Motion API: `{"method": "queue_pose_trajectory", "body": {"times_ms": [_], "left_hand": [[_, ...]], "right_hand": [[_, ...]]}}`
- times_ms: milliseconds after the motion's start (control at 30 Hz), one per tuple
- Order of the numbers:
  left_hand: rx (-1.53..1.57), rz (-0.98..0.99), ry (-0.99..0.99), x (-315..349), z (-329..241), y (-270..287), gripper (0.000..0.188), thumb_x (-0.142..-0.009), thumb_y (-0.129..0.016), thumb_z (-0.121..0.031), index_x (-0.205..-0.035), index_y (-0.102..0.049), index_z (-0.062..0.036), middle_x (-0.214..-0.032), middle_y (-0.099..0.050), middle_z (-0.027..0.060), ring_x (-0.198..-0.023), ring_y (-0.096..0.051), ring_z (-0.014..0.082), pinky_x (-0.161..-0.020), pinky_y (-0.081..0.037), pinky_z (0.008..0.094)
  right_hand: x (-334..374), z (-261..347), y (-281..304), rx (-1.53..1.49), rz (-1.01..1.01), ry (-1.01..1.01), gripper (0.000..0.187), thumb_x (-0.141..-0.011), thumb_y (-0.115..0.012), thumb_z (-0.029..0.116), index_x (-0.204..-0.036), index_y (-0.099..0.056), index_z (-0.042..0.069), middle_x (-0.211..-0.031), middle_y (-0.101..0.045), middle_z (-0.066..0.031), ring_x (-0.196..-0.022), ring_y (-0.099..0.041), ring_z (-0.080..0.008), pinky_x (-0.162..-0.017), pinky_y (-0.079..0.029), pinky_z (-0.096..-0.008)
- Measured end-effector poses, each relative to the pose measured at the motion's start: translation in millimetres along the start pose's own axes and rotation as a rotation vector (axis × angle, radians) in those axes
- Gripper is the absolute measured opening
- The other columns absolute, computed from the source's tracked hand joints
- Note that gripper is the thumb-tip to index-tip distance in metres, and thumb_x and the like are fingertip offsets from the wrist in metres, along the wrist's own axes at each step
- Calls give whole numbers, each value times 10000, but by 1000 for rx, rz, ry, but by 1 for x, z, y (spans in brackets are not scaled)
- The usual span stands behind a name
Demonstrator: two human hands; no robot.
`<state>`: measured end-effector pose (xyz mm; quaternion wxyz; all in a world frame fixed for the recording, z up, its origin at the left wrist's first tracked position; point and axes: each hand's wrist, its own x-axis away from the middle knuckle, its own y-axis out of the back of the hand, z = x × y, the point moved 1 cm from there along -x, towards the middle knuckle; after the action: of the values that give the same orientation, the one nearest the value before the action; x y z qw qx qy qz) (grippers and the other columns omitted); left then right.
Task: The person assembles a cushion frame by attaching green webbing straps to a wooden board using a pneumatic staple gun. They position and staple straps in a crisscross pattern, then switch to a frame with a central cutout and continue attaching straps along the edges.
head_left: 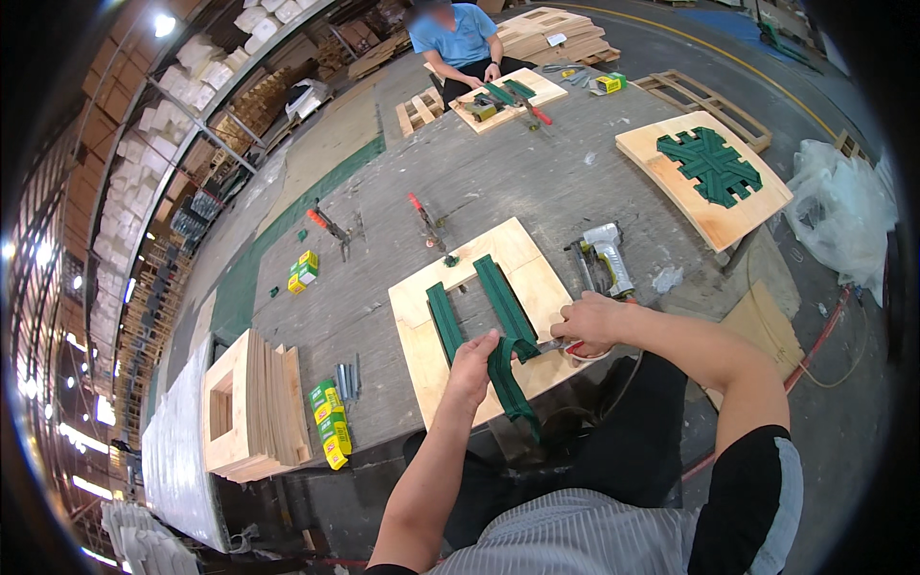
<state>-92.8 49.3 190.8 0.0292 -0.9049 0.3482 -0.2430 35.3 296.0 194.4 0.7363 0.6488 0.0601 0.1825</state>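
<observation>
Before me on the workbench lies a light plywood frame (537, 264) with a rectangular opening. Two green webbing strips, a left one (444, 318) and a right one (500, 292), run along the opening. My left hand (470, 372) pinches a loose green webbing strap (505, 381), whose tail hangs over the frame's near edge. In my right hand (594, 320) is a pair of scissors (574, 351) with red on the handles. Their blades point left and meet the strap beside my left fingers; whether they have cut it cannot be made out.
A staple gun (606, 257) lies right of the frame. Clamps with red handles (330, 228) and yellow-green boxes (331, 424) are on the bench (374, 287). Stacked plywood frames (251, 407) stand left. A woven panel (709, 172) sits right. Opposite, a person (462, 48) handles another panel.
</observation>
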Motion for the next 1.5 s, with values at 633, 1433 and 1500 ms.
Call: {"method": "queue_pose_trajectory", "body": {"times_ms": [633,1433,1500], "left_hand": [[73,-17,-131,72,6,56,338,-1089,-564,-233,-1231,-619,68,-1062,-723,164,-957,-715,274,-858,-597,413],[375,1,-488,136,-50,18,277,-1075,-539,-91,-1342,-555,-19,-1305,-680,195,-1124,-718,357,-993,-601,469],[365,-67,-475,141,-38,26,228,-1071,-551,-86,-1280,-587,-4,-1232,-709,175,-1074,-733,309,-977,-608,458]], "right_hand": [[14,14,-18,-430,-451,-356,381,-894,-737,415,-1164,-638,165,-954,-725,-163,-905,-719,-397,-785,-560,-500],[-52,169,-26,-1373,-309,-89,255,-949,-759,177,-1165,-715,51,-889,-697,-11,-856,-639,-126,-787,-515,-323],[-45,187,-40,-1274,-205,-95,188,-972,-736,178,-1072,-709,20,-845,-693,-11,-813,-618,-116,-741,-503,-324]]}}
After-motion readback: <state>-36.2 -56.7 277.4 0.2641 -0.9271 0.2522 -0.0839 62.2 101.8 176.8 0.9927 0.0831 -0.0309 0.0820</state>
